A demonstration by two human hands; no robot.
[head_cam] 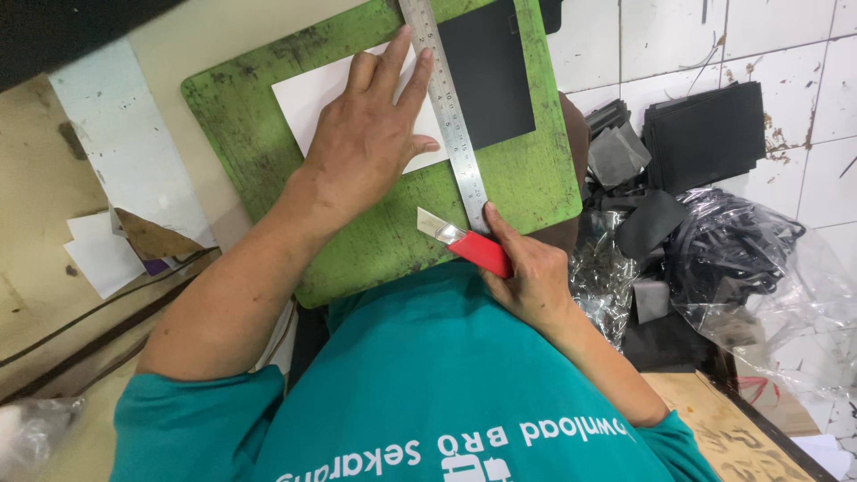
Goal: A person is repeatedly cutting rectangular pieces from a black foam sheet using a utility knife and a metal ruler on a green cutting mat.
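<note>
Right hand (536,277): closed around the red handle of a utility knife (464,243), the bare blade laid at the near end of the steel ruler (449,112).
Left hand (370,134): spread flat, fingers pressed down on the white sheet (299,98) and against the ruler's left edge; nothing is pinched.
White sheet: held flat on the green cutting board (518,183), left of the ruler, partly covered by the palm.
Black sheet (486,76): laid to the right of the ruler, at the far side of the board.
Handling: both sheets are judged thin, light and bendable, easily shifted unless pinned from above; the ruler is judged stiff and slick, best held down along its length.
Count: one knife, one ruler, one board, one white sheet, one black sheet under work.
Surroundings: black offcuts (705,134) are stacked on the tiled floor at right, beside clear plastic bags (759,268).
</note>
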